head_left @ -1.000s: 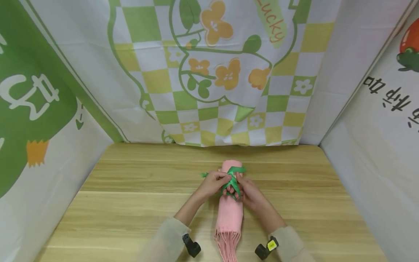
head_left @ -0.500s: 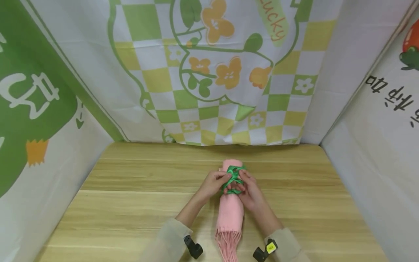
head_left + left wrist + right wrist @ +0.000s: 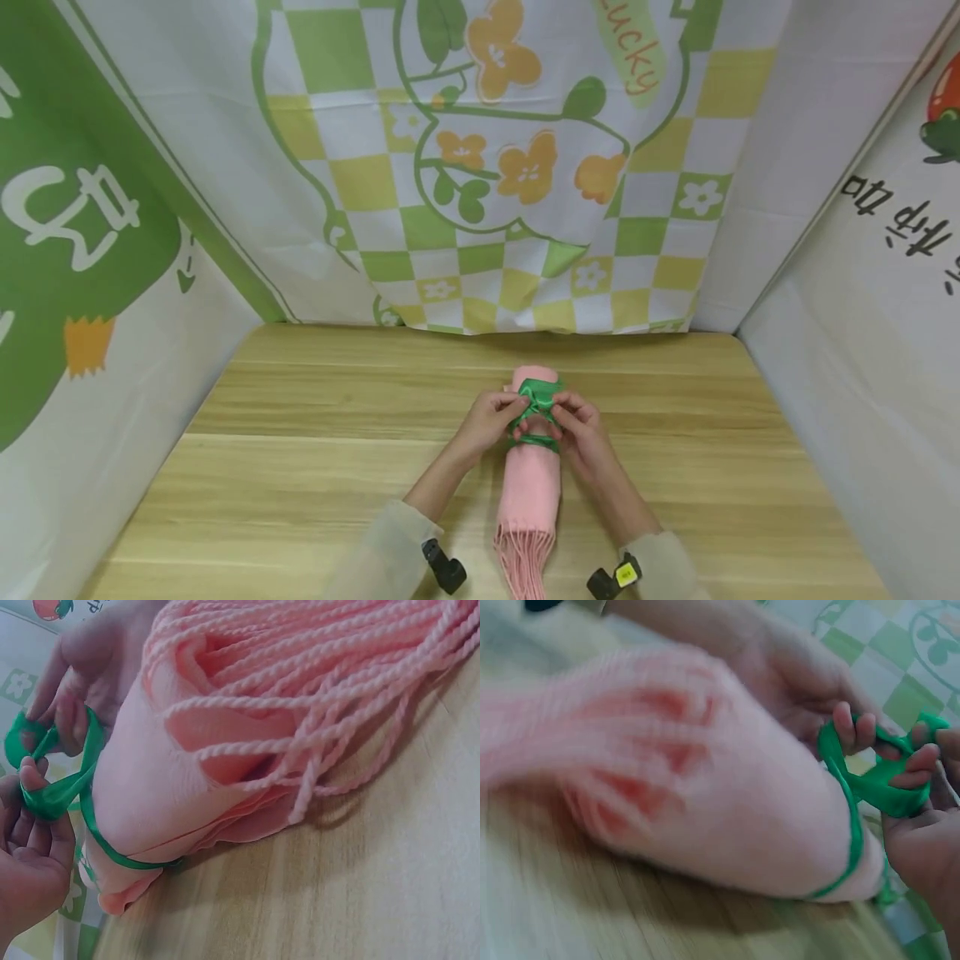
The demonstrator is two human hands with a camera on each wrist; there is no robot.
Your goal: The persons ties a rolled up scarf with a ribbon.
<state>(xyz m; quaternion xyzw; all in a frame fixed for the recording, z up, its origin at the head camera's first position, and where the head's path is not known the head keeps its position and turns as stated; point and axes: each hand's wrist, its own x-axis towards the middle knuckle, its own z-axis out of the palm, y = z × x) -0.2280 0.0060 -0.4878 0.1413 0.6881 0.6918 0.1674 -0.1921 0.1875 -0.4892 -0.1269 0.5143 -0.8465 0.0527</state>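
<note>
A rolled pink scarf (image 3: 529,492) lies lengthwise on the wooden table, its twisted fringe (image 3: 337,675) toward the person. Around its far half runs a green ribbon (image 3: 540,392), looped and crossed on top. My left hand (image 3: 486,421) pinches the ribbon between thumb and forefinger from the left side. From the right, my right hand (image 3: 588,433) pinches another part of it. In the right wrist view the ribbon (image 3: 855,825) circles the roll, and fingers of both hands are in its raised loops. Whether a knot lies under the fingers cannot be made out.
The wooden table (image 3: 300,467) spreads to both sides of the scarf. A checked, flower-printed cloth (image 3: 480,250) hangs along its back edge. Printed white panels (image 3: 862,350) stand left and right. A small black camera (image 3: 444,567) is strapped at each wrist.
The right hand has shifted its hold on the ribbon, its thumb and forefinger now pinching at the right. The ribbon's loops are reshaped, with a wider loop at the top. The left hand barely moved.
</note>
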